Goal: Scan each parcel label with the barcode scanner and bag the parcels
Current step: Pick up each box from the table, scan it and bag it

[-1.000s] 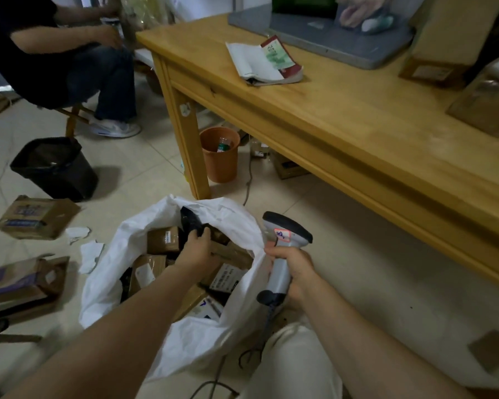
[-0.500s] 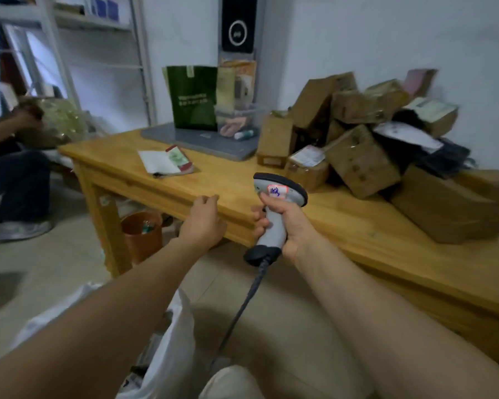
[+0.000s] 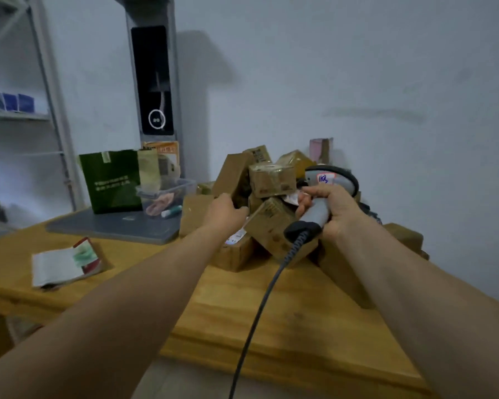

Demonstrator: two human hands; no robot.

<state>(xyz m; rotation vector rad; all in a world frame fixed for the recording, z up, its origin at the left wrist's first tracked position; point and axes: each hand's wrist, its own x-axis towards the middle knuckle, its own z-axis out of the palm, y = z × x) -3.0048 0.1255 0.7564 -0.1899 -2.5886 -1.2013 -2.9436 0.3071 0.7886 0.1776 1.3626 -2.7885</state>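
By our reckoning, much of the job remained. A heap of brown parcels [image 3: 271, 180] sat on the wooden table [image 3: 242, 298] against the wall, none of them bagged, and the bag was out of view. Our right hand [image 3: 336, 210] clenched the handle of the barcode scanner [image 3: 327, 175]. Its head was raised at the pile and its cable [image 3: 260, 309] trailed down over the table's near edge. Our left hand [image 3: 226, 210] was at the front of the heap with its fingers curled. We could not tell whether it gripped a parcel or only touched one. No label was plainly in front of the scanner.

1 second before, that left hand had been down in the white bag on the floor, among several parcels already dropped there, so part of the work was done. 0.5 seconds before, both hands had hung short of the table edge. By this moment they had crossed it and reached the pile, and the bag had slipped from sight.
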